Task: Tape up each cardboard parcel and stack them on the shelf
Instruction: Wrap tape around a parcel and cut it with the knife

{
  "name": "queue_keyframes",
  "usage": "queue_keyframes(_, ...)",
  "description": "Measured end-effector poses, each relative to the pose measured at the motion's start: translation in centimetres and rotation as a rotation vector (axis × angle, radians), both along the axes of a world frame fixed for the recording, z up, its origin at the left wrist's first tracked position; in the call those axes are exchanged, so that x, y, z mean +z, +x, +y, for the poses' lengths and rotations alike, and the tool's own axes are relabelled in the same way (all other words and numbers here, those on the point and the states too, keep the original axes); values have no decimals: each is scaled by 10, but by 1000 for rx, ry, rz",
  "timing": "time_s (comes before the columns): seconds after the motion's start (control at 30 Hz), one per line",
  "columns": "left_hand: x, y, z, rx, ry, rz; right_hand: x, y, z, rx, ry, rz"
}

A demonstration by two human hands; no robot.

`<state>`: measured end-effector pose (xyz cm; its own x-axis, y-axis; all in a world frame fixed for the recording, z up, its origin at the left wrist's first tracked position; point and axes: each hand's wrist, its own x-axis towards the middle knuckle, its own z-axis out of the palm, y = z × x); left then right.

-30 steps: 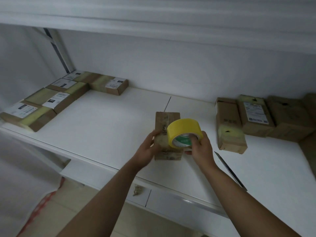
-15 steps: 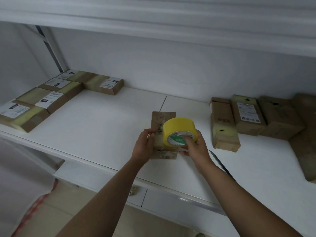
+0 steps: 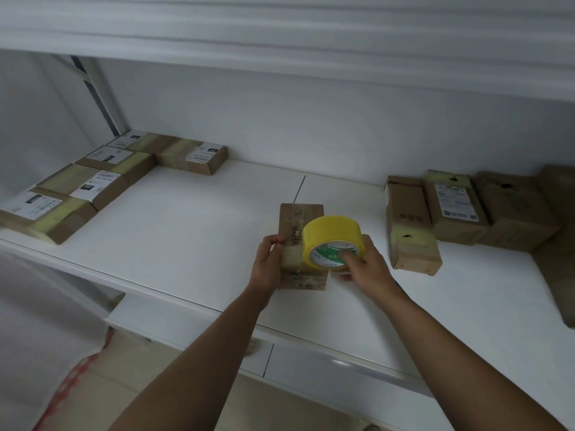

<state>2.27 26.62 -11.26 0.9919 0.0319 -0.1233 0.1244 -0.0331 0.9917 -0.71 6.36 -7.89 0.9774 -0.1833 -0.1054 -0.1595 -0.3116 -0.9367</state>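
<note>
On the right hand (image 3: 367, 269), one of the fingers (image 3: 348, 256) is hooked inside the green-printed core of the yellow tape roll (image 3: 331, 241), with the thumb side curled round its rim, so the roll can turn freely as tape pays out. The roll stands on edge over the small cardboard parcel (image 3: 301, 217), which lies flat near the front of the white shelf (image 3: 193, 231).

The left hand (image 3: 269, 259) pinches at the parcel's left edge, thumb and fingertips closed over a pale strip of tape there (it looks as though the loose end is being pinned down so the roll has something to pull against). That grip also keeps the light box from sliding as the tape is drawn across.

Further out, the sorting seems deliberate. A row of parcels (image 3: 102, 178) with white labels and yellowish bands sits in an L along the left and back corner, probably the finished ones. A cluster of brown boxes (image 3: 457, 213) lies well apart to the right, some with tape patches; I cannot tell which are finished.
</note>
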Motion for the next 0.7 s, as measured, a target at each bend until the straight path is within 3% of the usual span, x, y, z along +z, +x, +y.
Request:
queue_keyframes(0.1, -5, 0, 0, -8, 196, -124, 5, 2, -10, 39, -253, -21)
queue_keyframes(0.2, -7, -1, 0, -18, 324, -185, 9, 4, -12, 50, -323, -50)
queue_keyframes(0.43, -5, 1, 3, -40, 368, -228, 10, -1, -35, -61, -506, -149)
queue_keyframes(0.53, -5, 2, 0, -48, 318, -211, 3, -3, -34, -154, -213, -108)
queue_keyframes(0.6, -2, 3, -1, -41, 208, -165, -5, -4, -25, -220, 182, -6)
queue_keyframes(0.7, 9, 8, -3, -33, 103, 46, -14, -9, -9, -195, 781, 136)
